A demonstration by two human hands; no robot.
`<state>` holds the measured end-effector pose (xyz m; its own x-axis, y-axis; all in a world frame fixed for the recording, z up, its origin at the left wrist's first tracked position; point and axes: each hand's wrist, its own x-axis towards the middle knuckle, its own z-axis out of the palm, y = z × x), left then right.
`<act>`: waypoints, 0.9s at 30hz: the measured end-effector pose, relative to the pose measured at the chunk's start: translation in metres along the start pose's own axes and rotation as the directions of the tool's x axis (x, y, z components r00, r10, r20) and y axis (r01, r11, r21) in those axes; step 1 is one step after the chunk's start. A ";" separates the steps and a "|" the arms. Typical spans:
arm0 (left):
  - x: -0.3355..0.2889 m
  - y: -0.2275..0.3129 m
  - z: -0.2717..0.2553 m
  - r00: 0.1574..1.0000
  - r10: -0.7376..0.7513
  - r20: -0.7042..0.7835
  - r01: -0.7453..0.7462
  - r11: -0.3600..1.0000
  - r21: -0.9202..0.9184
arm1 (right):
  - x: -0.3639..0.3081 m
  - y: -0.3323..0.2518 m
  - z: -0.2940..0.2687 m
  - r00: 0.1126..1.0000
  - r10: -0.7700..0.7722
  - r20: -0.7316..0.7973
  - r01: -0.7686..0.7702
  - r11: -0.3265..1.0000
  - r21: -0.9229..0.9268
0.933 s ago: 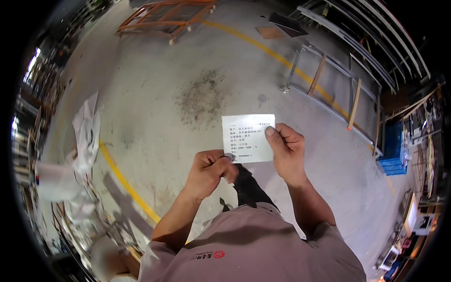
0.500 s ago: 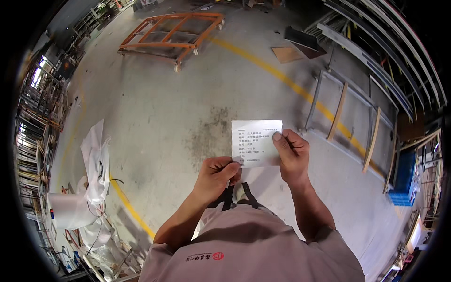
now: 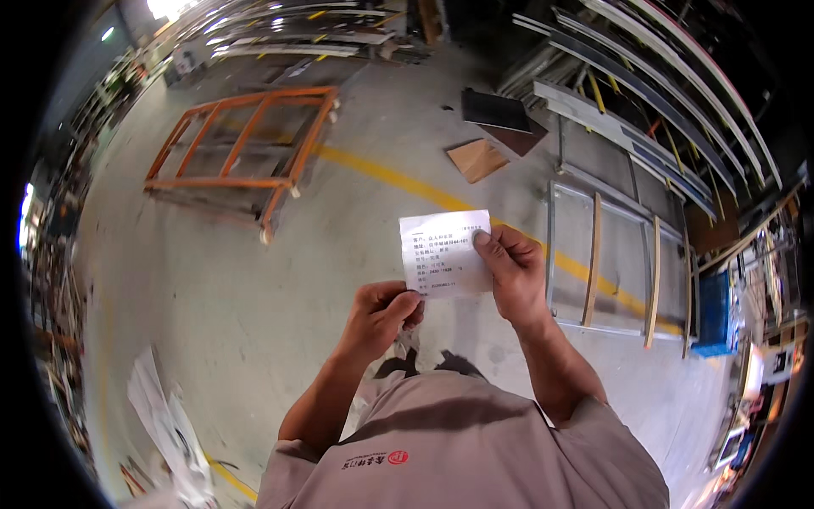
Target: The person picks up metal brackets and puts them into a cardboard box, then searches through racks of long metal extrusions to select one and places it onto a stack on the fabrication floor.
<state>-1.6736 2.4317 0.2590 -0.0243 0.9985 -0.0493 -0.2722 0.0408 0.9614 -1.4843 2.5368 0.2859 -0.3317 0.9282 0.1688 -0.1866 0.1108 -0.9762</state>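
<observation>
A white paper slip (image 3: 445, 259) with lines of black print is held out in front of my chest. My left hand (image 3: 381, 314) pinches its lower left corner between thumb and curled fingers. At the upper right edge my right hand (image 3: 513, 276) grips it, the thumb lying on the printed face and the fingers behind. The slip hangs above the grey floor (image 3: 280, 314), nearly flat to the view and slightly tilted.
An orange wheeled metal frame (image 3: 229, 181) stands far left. A grey metal frame with wooden bars (image 3: 593, 254) is at right, near long profiles on a rack (image 3: 653, 127) and a blue crate (image 3: 716, 314). Loose panels (image 3: 496, 110) lie ahead; white wrapping (image 3: 161, 416) is lower left.
The view has tilted up and turned, bringing far racks into sight and shifting the orange frame lower and left. Both hands still hold the slip, which sits slightly further left in view.
</observation>
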 end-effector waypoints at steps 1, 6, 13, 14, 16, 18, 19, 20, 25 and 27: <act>0.029 0.008 -0.010 1.000 -0.012 0.017 0.013 0.999 -0.031 | 0.028 0.003 0.000 1.000 -0.010 -0.021 0.010 1.000 -0.017; 0.148 0.021 -0.057 0.992 -0.041 0.123 0.037 0.999 0.032 | 0.134 0.030 -0.001 0.993 0.001 -0.114 -0.006 0.999 -0.043; 0.346 0.015 -0.131 0.995 -0.064 0.072 0.061 0.997 0.046 | 0.337 0.107 -0.008 0.984 -0.003 -0.181 -0.009 0.998 -0.066; 0.366 0.011 -0.142 0.993 -0.121 -0.013 0.120 0.993 -0.016 | 0.363 0.121 -0.006 0.984 0.022 -0.179 -0.031 0.998 -0.047; 0.402 0.010 -0.159 0.984 -0.175 -0.039 0.169 0.976 -0.136 | 0.408 0.126 0.007 0.965 0.143 -0.220 -0.138 0.990 0.038; 0.445 0.013 -0.178 0.986 -0.158 -0.056 0.143 0.966 -0.213 | 0.461 0.143 0.015 0.978 0.107 -0.178 -0.108 0.994 0.004; 0.468 0.012 -0.189 0.983 -0.167 -0.070 0.152 0.971 -0.185 | 0.488 0.143 0.020 0.980 0.113 -0.161 -0.119 0.992 -0.029; 0.490 0.011 -0.203 0.982 -0.165 -0.095 0.148 0.976 -0.159 | 0.517 0.142 0.028 0.985 0.113 -0.132 -0.122 0.990 -0.065; 0.614 0.011 -0.240 0.994 -0.090 -0.065 0.068 0.958 -0.279 | 0.648 0.201 0.029 0.999 0.048 -0.021 -0.050 0.990 -0.129; 0.674 0.016 -0.266 0.994 -0.074 -0.077 0.054 0.970 -0.238 | 0.711 0.214 0.035 0.997 0.073 -0.019 -0.075 0.982 -0.174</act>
<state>-1.9500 3.0951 0.1696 -0.0776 0.9869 -0.1412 -0.4940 0.0850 0.8653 -1.7923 3.2077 0.2012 -0.3271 0.9403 0.0945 0.0023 0.1008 -0.9949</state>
